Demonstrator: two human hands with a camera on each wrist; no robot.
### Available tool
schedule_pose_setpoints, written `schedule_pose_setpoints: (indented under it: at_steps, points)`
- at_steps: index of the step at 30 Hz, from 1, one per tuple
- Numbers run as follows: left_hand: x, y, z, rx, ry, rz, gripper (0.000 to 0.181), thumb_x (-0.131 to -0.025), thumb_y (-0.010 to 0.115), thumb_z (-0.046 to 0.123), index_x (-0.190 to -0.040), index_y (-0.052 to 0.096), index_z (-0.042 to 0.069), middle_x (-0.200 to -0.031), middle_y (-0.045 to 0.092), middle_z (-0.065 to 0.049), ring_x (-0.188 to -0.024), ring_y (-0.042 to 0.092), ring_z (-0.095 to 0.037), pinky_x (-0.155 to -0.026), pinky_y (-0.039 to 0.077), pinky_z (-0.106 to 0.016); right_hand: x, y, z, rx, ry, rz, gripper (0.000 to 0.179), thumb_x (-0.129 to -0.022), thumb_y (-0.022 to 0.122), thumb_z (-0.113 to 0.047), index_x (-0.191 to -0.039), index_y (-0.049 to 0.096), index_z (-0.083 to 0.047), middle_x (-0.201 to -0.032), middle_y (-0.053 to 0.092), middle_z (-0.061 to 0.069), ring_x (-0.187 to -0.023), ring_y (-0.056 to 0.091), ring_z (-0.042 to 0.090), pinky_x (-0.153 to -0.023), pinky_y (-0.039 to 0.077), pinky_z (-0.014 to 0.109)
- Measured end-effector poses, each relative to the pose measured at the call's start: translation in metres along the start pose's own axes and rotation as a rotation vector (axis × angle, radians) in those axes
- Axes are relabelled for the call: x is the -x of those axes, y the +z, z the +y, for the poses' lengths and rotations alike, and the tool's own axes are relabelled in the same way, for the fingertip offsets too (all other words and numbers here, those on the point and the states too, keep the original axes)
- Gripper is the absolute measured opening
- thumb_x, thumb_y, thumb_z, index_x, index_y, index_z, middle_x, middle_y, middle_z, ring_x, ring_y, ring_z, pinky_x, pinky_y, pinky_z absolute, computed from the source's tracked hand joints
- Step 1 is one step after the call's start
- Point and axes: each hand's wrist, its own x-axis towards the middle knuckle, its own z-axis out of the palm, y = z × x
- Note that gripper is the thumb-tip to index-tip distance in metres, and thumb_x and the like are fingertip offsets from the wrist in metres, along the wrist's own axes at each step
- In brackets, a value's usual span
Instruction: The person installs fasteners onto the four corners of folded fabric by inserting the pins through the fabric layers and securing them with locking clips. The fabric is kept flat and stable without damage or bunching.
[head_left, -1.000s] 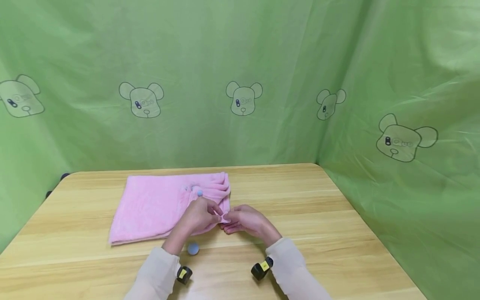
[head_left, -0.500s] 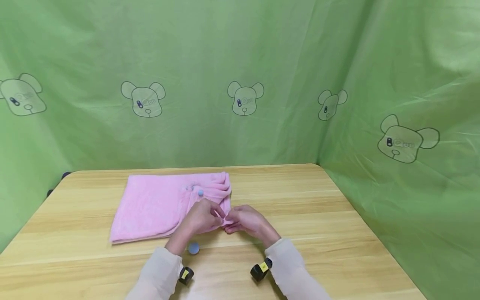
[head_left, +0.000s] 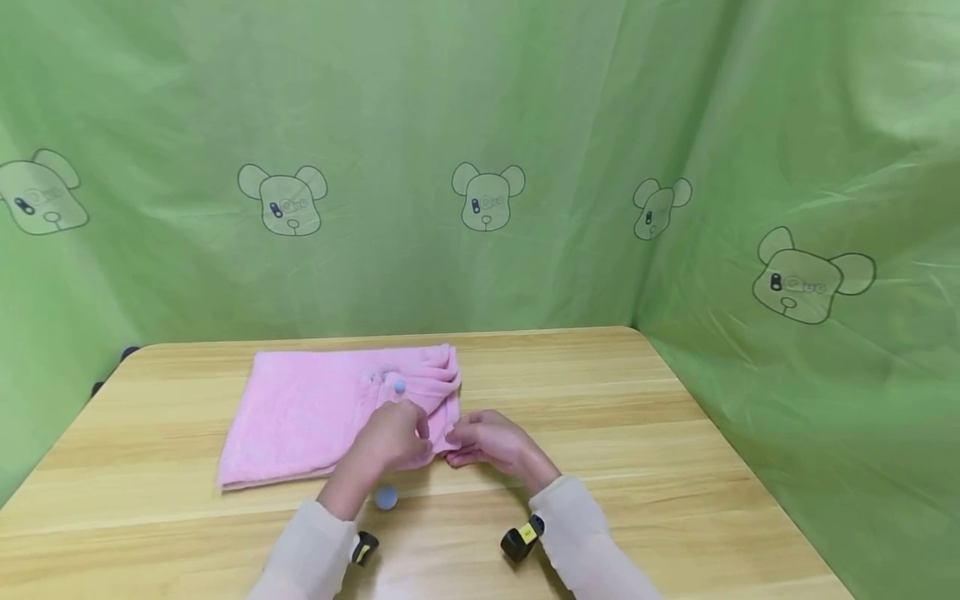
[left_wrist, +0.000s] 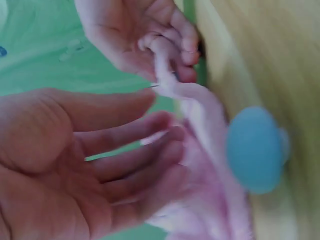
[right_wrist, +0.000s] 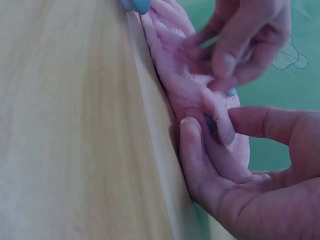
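Observation:
A folded pink plush cloth [head_left: 300, 417] lies on the table, its right end gathered into creases. My right hand [head_left: 495, 442] pinches the near right corner between thumb and fingers. In the right wrist view, a small blue piece [right_wrist: 210, 124] peeks out from the pinched fold. My left hand [head_left: 390, 437] hovers just left of that corner, fingers bent and thumb apart from them. A thin dark sliver [left_wrist: 154, 86] shows by the left thumb tip, between it and the cloth; its kind is unclear. A round blue cap [head_left: 387, 497] rests on the table by the left wrist.
More small blue pieces, one of them a round blue head [head_left: 400, 387], sit on the cloth's gathered part. The wooden table [head_left: 600, 417] stands against green curtains [head_left: 390, 100] printed with bear outlines, at the back and sides.
My left hand has drawn back to the left from the pinched corner, and its fingers have come off the cloth edge there. The right hand keeps its pinch in the same place.

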Motion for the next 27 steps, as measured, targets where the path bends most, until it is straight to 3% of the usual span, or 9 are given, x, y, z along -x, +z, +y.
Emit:
schedule_pose_setpoints:
  at_steps: [3,8,16,22,27]
  points:
    - [0.011,-0.005,0.008,-0.103,-0.03,-0.038,0.02,-0.075,0.08,0.004,-0.068,0.061,0.008,-0.065,0.059,-0.003,-0.061,0.054,-0.018,-0.057,0.047,-0.031,0.0,0.0,-0.001,0.003,-0.002,-0.001,0.009,-0.091,0.059,0.0,-0.095,0.063,0.006,-0.084,0.068,0.009,-0.075,0.069,0.015,-0.081,0.061,0.033]
    - [0.021,-0.007,0.015,-0.197,-0.089,-0.081,0.017,-0.075,0.078,0.0,-0.078,0.062,0.003,-0.072,0.06,-0.008,-0.064,0.056,-0.021,-0.06,0.053,-0.034,0.001,0.0,0.0,0.01,0.0,0.003,0.008,-0.09,0.059,0.001,-0.083,0.062,-0.002,-0.08,0.064,0.006,-0.073,0.068,0.014,-0.081,0.061,0.032]
    - [0.027,-0.006,0.015,-0.254,-0.097,-0.102,0.021,-0.067,0.074,-0.007,-0.078,0.06,0.003,-0.074,0.058,-0.008,-0.067,0.055,-0.022,-0.061,0.052,-0.035,0.0,-0.001,0.003,0.025,-0.012,-0.001,0.007,-0.09,0.06,-0.001,-0.09,0.064,0.004,-0.082,0.067,0.008,-0.073,0.069,0.014,-0.08,0.062,0.032]
    - [0.029,-0.004,0.016,-0.334,-0.118,-0.153,0.032,-0.057,0.086,-0.003,-0.075,0.06,0.005,-0.076,0.058,-0.009,-0.069,0.054,-0.022,-0.066,0.055,-0.036,0.0,0.0,0.003,0.026,-0.003,0.001,0.006,-0.09,0.06,-0.001,-0.09,0.064,0.003,-0.082,0.067,0.007,-0.073,0.069,0.014,-0.079,0.061,0.031]
    - [0.029,-0.001,0.016,-0.383,-0.146,-0.205,0.035,-0.056,0.087,-0.002,-0.077,0.061,0.004,-0.078,0.059,-0.009,-0.07,0.053,-0.022,-0.069,0.056,-0.038,0.0,0.0,0.002,0.021,-0.005,0.002,0.007,-0.091,0.06,0.0,-0.093,0.064,0.005,-0.082,0.069,0.008,-0.073,0.069,0.014,-0.078,0.061,0.03]
